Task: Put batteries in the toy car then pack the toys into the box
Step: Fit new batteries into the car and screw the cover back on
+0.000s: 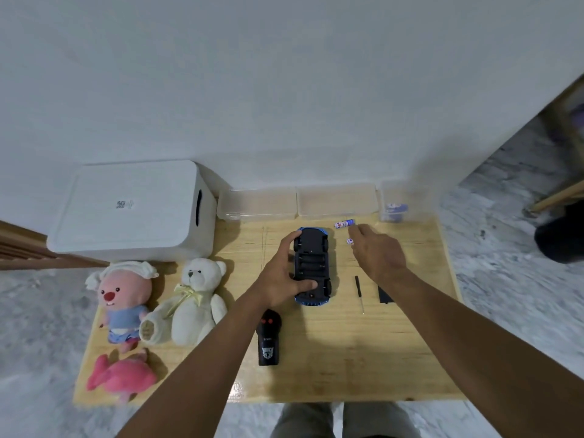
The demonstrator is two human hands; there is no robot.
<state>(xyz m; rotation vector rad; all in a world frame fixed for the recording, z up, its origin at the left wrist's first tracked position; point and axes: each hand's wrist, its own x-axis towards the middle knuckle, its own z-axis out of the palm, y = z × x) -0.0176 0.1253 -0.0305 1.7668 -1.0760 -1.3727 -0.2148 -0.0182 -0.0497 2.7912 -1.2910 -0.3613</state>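
Wooden counter (331, 358) against a white wall. At back left, large white box (132, 210), lid on. Along the back edge, two clear shallow containers (297, 202), then a small clear tub (393, 203) with what may be batteries inside, too blurred to tell. On the left, white teddy bear (197, 301), pink-faced plush (123, 298) beside it, pink plush (121, 376) nearer. Mid-counter, blue toy car (313, 267) upside down, battery bay open. Left hand (284, 279) clasped around the car's left side, thumb on its underside. Right hand (377, 251) palm down, fingers loosely curled over a small battery (349, 242); grip unclear. Black remote (268, 338) near front. Black cover (385, 294) under right forearm. Screwdriver (358, 292) right of car. Loose battery (344, 223) just beyond the fingertips.
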